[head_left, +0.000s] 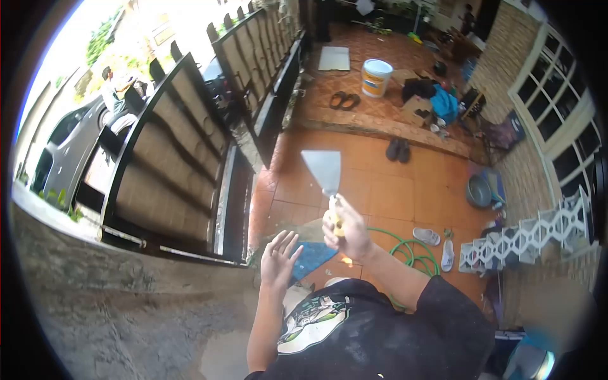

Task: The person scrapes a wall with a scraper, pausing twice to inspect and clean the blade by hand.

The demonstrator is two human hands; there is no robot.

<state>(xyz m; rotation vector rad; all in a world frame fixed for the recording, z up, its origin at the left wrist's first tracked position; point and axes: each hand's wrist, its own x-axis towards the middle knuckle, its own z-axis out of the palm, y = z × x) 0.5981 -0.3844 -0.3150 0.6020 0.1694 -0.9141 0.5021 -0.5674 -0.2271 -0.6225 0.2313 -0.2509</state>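
Observation:
My right hand [347, 229] is wrapped round the pale yellow handle of a putty knife [324, 170]. Its wide metal blade points up and away from me, over the orange tiled floor [380, 190]. To the left of it, my left hand [278, 258] is raised with fingers stretched out and nothing in them. A blue mat [314, 258] lies on the floor just beyond that hand. Part of the handle is hidden by my right fingers.
A black gate [171, 152] and a grey wall [126, 297] stand on my left. A green hose [405, 250] lies coiled at right, near pale shoes [426, 236]. Ahead, a step [380, 128] leads to a white bucket [376, 79]. A person [117, 95] sits outside the gate.

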